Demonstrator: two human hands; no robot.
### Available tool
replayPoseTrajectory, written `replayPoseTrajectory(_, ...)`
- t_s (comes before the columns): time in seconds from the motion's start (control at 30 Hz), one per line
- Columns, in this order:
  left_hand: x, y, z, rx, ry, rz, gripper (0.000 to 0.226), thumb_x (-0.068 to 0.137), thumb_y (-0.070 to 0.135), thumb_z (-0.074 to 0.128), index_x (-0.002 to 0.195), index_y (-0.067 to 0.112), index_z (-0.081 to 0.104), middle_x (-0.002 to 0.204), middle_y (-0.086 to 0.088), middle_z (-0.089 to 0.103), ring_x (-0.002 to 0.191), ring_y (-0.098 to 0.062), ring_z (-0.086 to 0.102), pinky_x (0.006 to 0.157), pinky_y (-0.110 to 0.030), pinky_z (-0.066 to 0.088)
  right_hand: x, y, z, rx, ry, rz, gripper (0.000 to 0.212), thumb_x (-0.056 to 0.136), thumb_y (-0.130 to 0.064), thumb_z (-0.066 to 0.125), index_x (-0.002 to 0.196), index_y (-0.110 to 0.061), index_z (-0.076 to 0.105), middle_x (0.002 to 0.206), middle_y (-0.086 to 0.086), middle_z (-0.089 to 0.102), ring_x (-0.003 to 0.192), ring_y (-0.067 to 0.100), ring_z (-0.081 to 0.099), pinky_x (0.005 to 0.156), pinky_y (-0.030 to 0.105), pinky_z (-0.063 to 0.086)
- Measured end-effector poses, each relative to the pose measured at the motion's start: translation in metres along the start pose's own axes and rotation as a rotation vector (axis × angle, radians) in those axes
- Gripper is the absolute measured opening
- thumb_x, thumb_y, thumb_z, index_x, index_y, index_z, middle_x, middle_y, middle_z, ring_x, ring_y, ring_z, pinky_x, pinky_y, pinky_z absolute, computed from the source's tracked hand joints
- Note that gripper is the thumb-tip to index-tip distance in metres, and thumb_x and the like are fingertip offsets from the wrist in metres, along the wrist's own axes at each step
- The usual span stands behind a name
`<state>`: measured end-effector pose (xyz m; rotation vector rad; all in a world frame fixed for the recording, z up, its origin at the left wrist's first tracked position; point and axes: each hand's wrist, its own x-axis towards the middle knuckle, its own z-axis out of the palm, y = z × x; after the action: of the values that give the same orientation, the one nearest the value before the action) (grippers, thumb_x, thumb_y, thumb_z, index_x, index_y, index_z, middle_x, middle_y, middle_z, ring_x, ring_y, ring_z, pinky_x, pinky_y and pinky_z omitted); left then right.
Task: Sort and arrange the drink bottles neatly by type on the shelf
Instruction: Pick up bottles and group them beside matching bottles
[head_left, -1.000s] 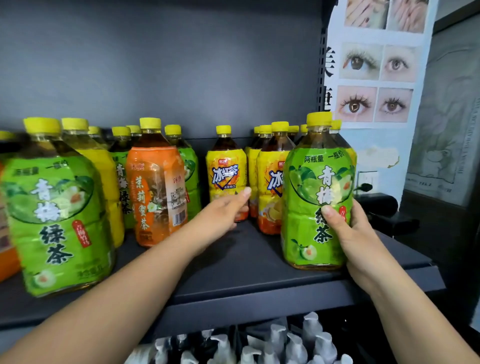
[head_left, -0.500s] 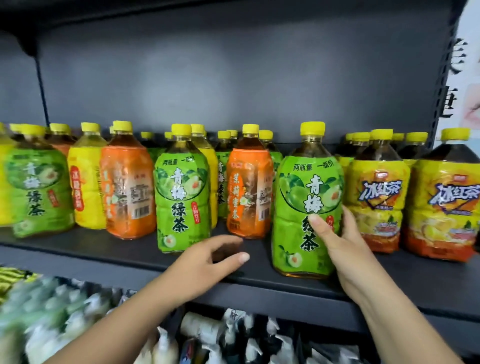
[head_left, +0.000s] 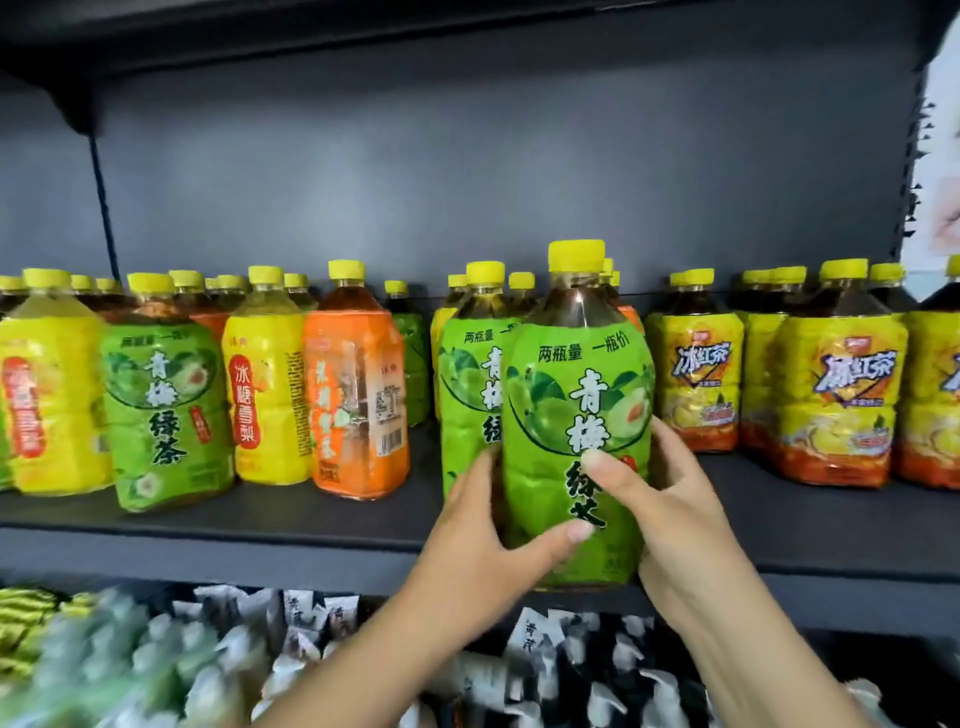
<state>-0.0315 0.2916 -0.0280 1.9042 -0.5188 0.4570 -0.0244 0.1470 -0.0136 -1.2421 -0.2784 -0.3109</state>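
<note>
Bottle with green label (head_left: 571, 395) sits clamped between your curled left hand (head_left: 493, 525) and right hand (head_left: 670, 499) at the shelf (head_left: 260, 530) front, beside a matching bottle (head_left: 467, 374).

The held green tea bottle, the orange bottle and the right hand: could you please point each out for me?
held green tea bottle (head_left: 563, 415), head view, on the label's fruit picture.
orange bottle (head_left: 358, 400), head view, on the label's middle.
right hand (head_left: 670, 514), head view, at the thumb's base.
</note>
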Motion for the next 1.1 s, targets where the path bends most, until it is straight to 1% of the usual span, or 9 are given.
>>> replayPoseTrajectory(0.1,-0.006,-0.006,-0.035,-0.141,0.025,0.032,0.107,0.040,0.069,0.073,0.131,0.034,0.030,0.125,0.015,0.054,0.110,0.003,0.055,0.095,-0.027,0.048,-0.017,0.007,0.037,0.112,-0.081,0.045,0.117,0.014,-0.033,0.091,0.125,-0.023,0.054,0.106,0.004,0.071,0.092,0.022,0.070,0.063,0.035,0.057)
replayPoseTrajectory(0.23,-0.021,-0.015,-0.085,-0.171,0.188,0.072,0.107,0.028,0.080,0.069,0.121,0.037,0.038,0.117,0.016,0.057,0.103,0.003,0.059,0.084,-0.018,0.050,-0.025,0.010,0.092,0.147,-0.216,0.065,0.076,0.048,-0.018,0.087,0.119,-0.020,0.057,0.102,0.000,0.072,0.091,0.016,0.070,0.067,0.030,0.057)
replayPoseTrajectory(0.33,-0.030,-0.026,-0.119,-0.164,0.360,0.020,0.099,0.034,0.062,0.069,0.123,0.031,0.041,0.110,0.016,0.058,0.098,0.001,0.059,0.078,-0.016,0.050,-0.021,0.011,0.133,0.248,-0.343,0.178,0.052,0.067,-0.038,0.058,0.116,-0.018,0.060,0.108,0.002,0.070,0.099,0.015,0.066,0.082,0.031,0.054)
replayPoseTrajectory(0.47,-0.032,-0.050,-0.162,0.027,0.504,-0.039,0.107,0.047,0.057,0.076,0.138,0.018,0.034,0.132,0.001,0.049,0.117,-0.016,0.049,0.099,-0.032,0.039,0.004,0.034,0.169,-0.089,-0.199,0.129,0.043,0.088,-0.038,0.053,0.128,-0.024,0.047,0.129,-0.006,0.053,0.106,0.004,0.053,0.090,0.020,0.039)
replayPoseTrajectory(0.6,-0.021,-0.072,-0.183,0.017,0.574,-0.120,0.097,0.069,0.037,0.074,0.146,0.015,0.019,0.147,-0.004,0.032,0.134,-0.019,0.032,0.102,-0.024,0.024,0.040,0.057,0.187,-0.500,0.021,0.141,0.088,0.081,-0.044,0.063,0.148,-0.019,0.011,0.155,0.002,0.014,0.139,0.021,0.021,0.111,0.036,0.021)
replayPoseTrajectory(0.67,-0.014,-0.081,-0.189,0.018,0.587,-0.148,0.096,0.073,0.032,0.073,0.147,0.013,0.014,0.150,-0.006,0.027,0.135,-0.020,0.029,0.105,-0.026,0.024,0.054,0.068,0.193,-0.541,0.052,0.148,0.103,0.076,-0.045,0.069,0.148,-0.019,-0.001,0.156,0.003,0.005,0.143,0.024,0.010,0.113,0.039,0.016)
replayPoseTrajectory(0.8,-0.006,-0.095,-0.196,0.048,0.573,-0.132,0.116,0.053,0.060,0.078,0.145,0.017,0.021,0.146,-0.004,0.035,0.132,-0.023,0.035,0.107,-0.036,0.029,0.068,0.092,0.193,-0.535,0.098,0.109,0.096,0.073,-0.037,0.074,0.145,-0.019,0.013,0.145,0.008,0.033,0.132,0.026,0.033,0.107,0.038,0.031)
replayPoseTrajectory(0.9,0.002,-0.102,-0.196,0.046,0.577,-0.125,0.112,0.052,0.058,0.075,0.144,0.018,0.025,0.142,0.001,0.036,0.129,-0.015,0.035,0.104,-0.031,0.027,0.072,0.099,0.188,-0.433,0.127,0.106,0.094,0.072,-0.030,0.076,0.143,-0.022,0.014,0.139,0.006,0.041,0.126,0.026,0.041,0.105,0.039,0.035)
replayPoseTrajectory(1.1,0.006,-0.109,-0.188,0.110,0.630,-0.114,0.108,0.055,0.060,0.064,0.145,0.018,0.023,0.150,-0.005,0.030,0.137,-0.022,0.027,0.110,-0.039,0.023,0.073,0.109,0.185,-0.450,0.283,0.038,0.088,0.070,-0.031,0.077,0.135,-0.026,0.018,0.134,0.008,0.046,0.124,0.030,0.043,0.105,0.046,0.035)
